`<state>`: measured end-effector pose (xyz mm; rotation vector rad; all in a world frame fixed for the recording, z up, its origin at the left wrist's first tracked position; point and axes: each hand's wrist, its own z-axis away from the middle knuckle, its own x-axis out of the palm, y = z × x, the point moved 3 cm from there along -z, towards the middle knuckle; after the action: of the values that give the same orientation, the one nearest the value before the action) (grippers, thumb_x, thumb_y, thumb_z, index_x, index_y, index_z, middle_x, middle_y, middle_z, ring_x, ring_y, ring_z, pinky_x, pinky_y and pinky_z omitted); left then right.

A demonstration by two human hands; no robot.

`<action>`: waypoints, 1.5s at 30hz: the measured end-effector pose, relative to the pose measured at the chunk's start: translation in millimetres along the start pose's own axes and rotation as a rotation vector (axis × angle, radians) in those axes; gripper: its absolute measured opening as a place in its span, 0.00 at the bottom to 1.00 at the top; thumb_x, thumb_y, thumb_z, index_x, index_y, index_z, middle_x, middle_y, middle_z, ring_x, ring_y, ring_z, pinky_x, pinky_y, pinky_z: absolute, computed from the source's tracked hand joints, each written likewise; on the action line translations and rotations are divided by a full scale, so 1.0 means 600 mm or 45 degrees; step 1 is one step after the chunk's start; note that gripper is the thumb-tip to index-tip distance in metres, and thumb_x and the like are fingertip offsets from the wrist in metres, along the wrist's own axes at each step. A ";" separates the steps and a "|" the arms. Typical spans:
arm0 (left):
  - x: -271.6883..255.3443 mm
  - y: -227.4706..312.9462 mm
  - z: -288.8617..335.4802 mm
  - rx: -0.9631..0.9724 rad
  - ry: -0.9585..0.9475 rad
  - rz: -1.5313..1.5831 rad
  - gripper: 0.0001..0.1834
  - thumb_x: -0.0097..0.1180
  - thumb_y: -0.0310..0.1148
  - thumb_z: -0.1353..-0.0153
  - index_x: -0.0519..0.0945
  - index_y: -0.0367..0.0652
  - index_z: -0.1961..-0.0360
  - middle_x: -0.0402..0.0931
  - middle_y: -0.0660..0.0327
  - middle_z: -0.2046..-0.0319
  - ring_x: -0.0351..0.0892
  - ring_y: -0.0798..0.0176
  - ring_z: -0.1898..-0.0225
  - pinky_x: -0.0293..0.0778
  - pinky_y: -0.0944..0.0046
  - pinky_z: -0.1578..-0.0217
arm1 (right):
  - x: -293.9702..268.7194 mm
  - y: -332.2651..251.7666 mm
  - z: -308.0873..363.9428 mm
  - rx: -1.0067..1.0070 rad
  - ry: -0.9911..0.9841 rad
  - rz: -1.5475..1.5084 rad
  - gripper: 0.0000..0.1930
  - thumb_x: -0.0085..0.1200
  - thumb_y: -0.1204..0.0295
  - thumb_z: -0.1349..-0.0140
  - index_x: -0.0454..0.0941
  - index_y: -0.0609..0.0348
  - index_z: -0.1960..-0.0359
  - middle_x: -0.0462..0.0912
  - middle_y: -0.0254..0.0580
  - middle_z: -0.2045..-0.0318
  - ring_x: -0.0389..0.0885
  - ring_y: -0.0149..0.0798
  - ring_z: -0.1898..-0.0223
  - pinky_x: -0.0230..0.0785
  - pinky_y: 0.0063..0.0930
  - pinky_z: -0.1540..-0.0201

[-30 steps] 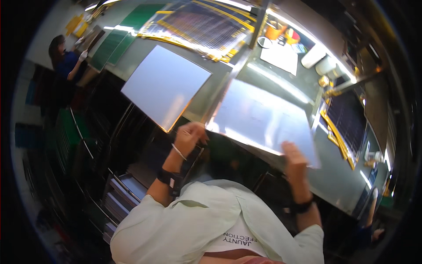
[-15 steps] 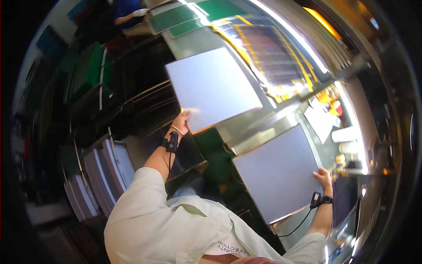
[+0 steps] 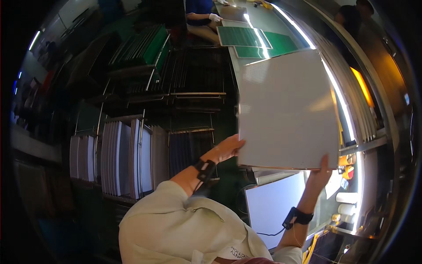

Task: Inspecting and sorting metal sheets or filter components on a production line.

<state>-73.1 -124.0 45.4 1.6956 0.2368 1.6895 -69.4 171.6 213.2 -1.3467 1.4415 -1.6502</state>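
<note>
A large flat white panel (image 3: 285, 114) with thin copper-coloured edges is held up and tilted over the bench, reflecting the lights. My left hand (image 3: 231, 147) grips its left edge near the lower corner; the fingers behind it are partly hidden. At the lower right corner, my right hand (image 3: 321, 172) pinches the panel, with the thumb on the front face. Below it, a second white panel (image 3: 272, 204) lies on the bench close to my body, partly covered by my right forearm and the held panel.
Green panels (image 3: 244, 37) lie at the far end of the bench, where a person with a white glove (image 3: 215, 17) works. Racks of upright panels (image 3: 125, 154) stand to the left. White rolls (image 3: 347, 198) sit at the right, under a bright tube light (image 3: 338, 88).
My right hand has left the panel lying on the bench and now grips the panel in my left hand. That panel is now raised and more upright. The view has turned.
</note>
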 end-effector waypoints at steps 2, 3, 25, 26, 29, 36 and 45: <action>0.010 0.035 -0.026 -0.201 0.303 -0.469 0.39 0.49 0.49 0.40 0.48 0.42 0.36 0.63 0.53 0.44 0.66 0.56 0.44 0.64 0.51 0.46 | 0.061 -0.033 0.035 -0.140 0.010 0.087 0.16 0.51 0.71 0.39 0.70 0.68 0.53 0.77 0.40 0.59 0.77 0.33 0.61 0.70 0.23 0.57; 0.024 0.061 -0.021 -0.066 0.199 -0.685 0.49 0.42 0.64 0.45 0.39 0.45 0.34 0.52 0.52 0.37 0.54 0.51 0.37 0.51 0.44 0.40 | 0.078 -0.034 0.050 -0.189 -0.095 0.508 0.15 0.50 0.74 0.40 0.71 0.69 0.53 0.76 0.43 0.56 0.77 0.35 0.59 0.70 0.25 0.56; -0.133 0.055 0.019 -0.104 0.492 0.316 0.24 0.49 0.45 0.40 0.68 0.39 0.49 0.73 0.54 0.56 0.74 0.57 0.57 0.72 0.57 0.55 | 0.222 0.156 0.167 -0.265 -0.950 1.101 0.06 0.46 0.75 0.42 0.71 0.64 0.74 0.74 0.54 0.78 0.75 0.56 0.74 0.65 0.42 0.72; -0.125 0.069 0.021 -0.113 0.578 0.077 0.19 0.52 0.38 0.40 0.70 0.39 0.51 0.74 0.55 0.57 0.75 0.58 0.57 0.73 0.60 0.56 | 0.224 0.147 0.162 -0.348 -1.044 1.249 0.05 0.47 0.74 0.43 0.71 0.62 0.74 0.76 0.52 0.78 0.76 0.55 0.74 0.66 0.43 0.73; -0.077 0.070 0.018 0.190 0.669 0.018 0.11 0.52 0.27 0.42 0.74 0.37 0.58 0.76 0.56 0.63 0.76 0.59 0.60 0.73 0.61 0.59 | 0.233 0.131 0.164 -0.455 -1.321 1.885 0.04 0.47 0.73 0.44 0.69 0.59 0.73 0.77 0.49 0.78 0.77 0.54 0.75 0.67 0.44 0.74; 0.020 0.211 0.164 0.727 0.970 -0.853 0.08 0.56 0.29 0.45 0.76 0.37 0.66 0.75 0.64 0.73 0.70 0.73 0.72 0.68 0.71 0.69 | 0.266 0.086 0.125 -0.409 -1.130 1.557 0.06 0.49 0.67 0.42 0.73 0.55 0.68 0.75 0.46 0.85 0.79 0.45 0.78 0.68 0.38 0.75; -0.164 0.289 0.453 0.615 1.413 -0.888 0.15 0.57 0.33 0.46 0.76 0.34 0.59 0.78 0.60 0.66 0.75 0.66 0.67 0.71 0.66 0.63 | 0.034 -0.242 -0.002 -0.306 -0.422 1.232 0.16 0.44 0.70 0.37 0.69 0.66 0.50 0.79 0.48 0.62 0.79 0.38 0.63 0.71 0.27 0.59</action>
<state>106.2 -403.8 102.0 0.5845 1.6275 1.8697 -49.1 192.4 356.8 -0.7465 1.7096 -0.6183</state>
